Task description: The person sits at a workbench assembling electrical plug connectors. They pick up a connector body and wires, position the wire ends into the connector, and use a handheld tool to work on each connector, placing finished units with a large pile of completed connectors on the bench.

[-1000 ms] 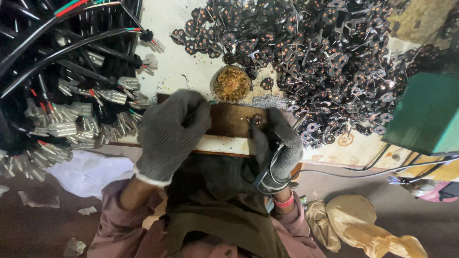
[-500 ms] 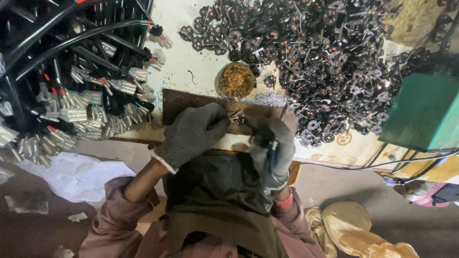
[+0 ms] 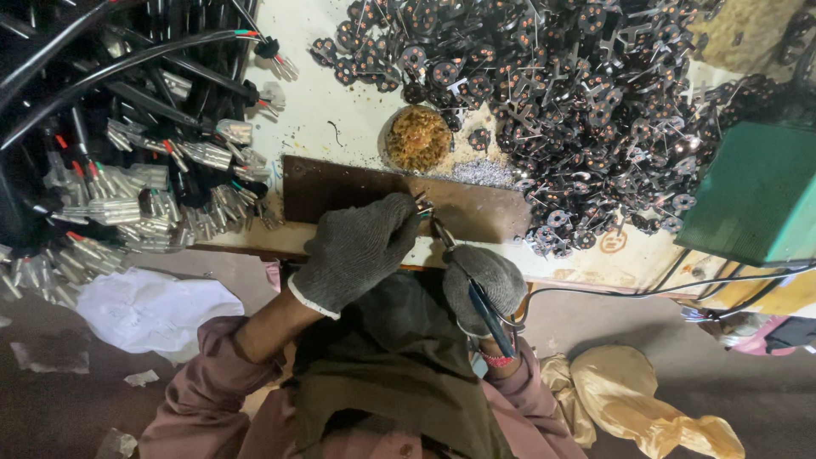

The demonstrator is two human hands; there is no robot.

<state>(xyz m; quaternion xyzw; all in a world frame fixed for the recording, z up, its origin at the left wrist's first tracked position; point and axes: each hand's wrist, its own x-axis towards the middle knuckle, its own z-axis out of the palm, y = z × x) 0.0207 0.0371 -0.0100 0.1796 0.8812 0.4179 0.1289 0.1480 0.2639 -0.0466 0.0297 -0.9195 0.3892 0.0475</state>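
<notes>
gloved left hand pinches a small metal part on the brown board, right hand now lower, fingers closed around a soldering iron.

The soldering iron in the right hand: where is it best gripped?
By the blue handle, from the near, person's side, as the right hand does now. Its thin metal tip points away onto the brown board, beside the left hand.

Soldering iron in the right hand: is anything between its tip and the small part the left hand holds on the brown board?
Nothing visible. The soldering iron in the right hand reaches straight to the small part at the left hand fingertips, over the brown board.
</notes>
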